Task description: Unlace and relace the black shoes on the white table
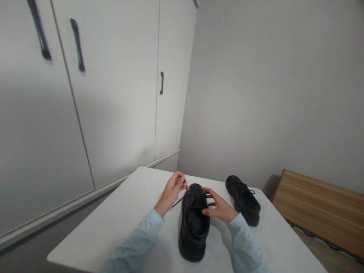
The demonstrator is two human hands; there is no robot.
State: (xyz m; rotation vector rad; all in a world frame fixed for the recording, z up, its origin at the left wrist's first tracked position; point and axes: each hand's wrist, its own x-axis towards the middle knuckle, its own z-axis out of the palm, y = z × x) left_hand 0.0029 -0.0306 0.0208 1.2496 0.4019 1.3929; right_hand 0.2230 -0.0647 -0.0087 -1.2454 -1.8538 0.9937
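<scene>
1 black shoe (192, 242) sat on a white desk (113, 231), its long axis running away from the person, heel nearest, toe farthest. The left hand (173, 189) was just left of the toe end, fingertips pressed together, seemingly pinching a lace (178, 201), though the detail was too small to be sure. The right hand (219, 206), fingers spread, curved around the right side by the opening. A 2nd shoe (248, 213) lay farther right.
</scene>
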